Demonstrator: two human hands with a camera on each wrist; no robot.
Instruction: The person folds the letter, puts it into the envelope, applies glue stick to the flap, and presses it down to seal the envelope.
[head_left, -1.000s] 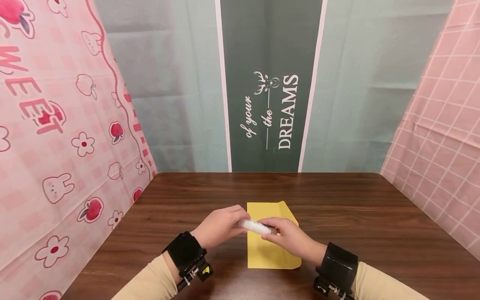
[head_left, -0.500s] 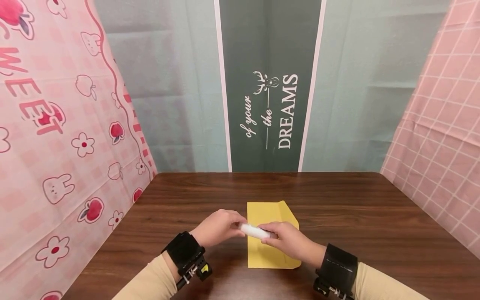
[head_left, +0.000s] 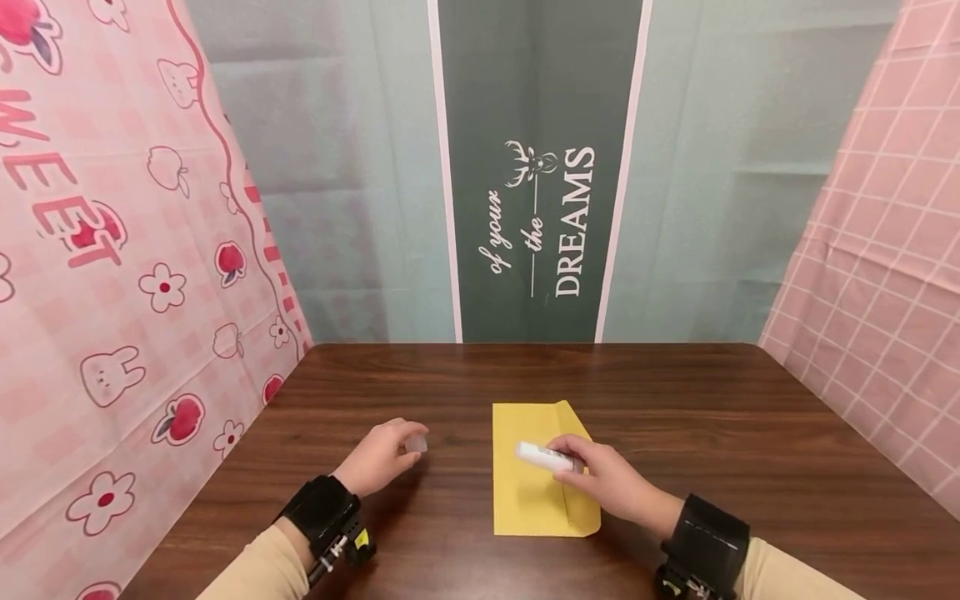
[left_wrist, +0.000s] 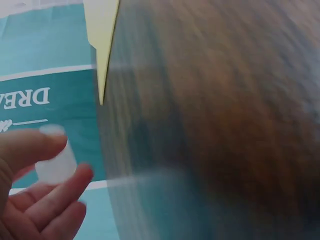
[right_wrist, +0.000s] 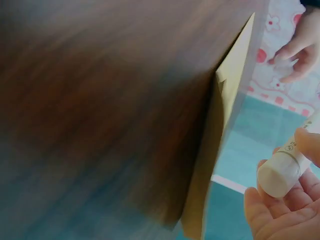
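My right hand (head_left: 611, 477) grips a white glue stick (head_left: 543, 457) above a yellow envelope (head_left: 525, 504). The stick's bare end points left and its round base (right_wrist: 278, 176) faces the right wrist camera. Off to the left, my left hand (head_left: 381, 455) pinches a small translucent cap (head_left: 416, 443) between thumb and fingers; in the left wrist view the cap (left_wrist: 56, 162) shows whitish and cup-shaped. The envelope lies on the table with its flap side to the right, partly behind my right hand.
The dark wood table (head_left: 420, 375) stretches around the envelope. Behind it hangs a green and grey curtain (head_left: 536, 317). Pink patterned cloth (head_left: 165, 350) borders the left side and pink checked cloth (head_left: 885, 333) the right.
The cap has come off the glue stick. My left hand has moved left with the cap, while my right hand has shifted slightly right, still holding the stick over the envelope.
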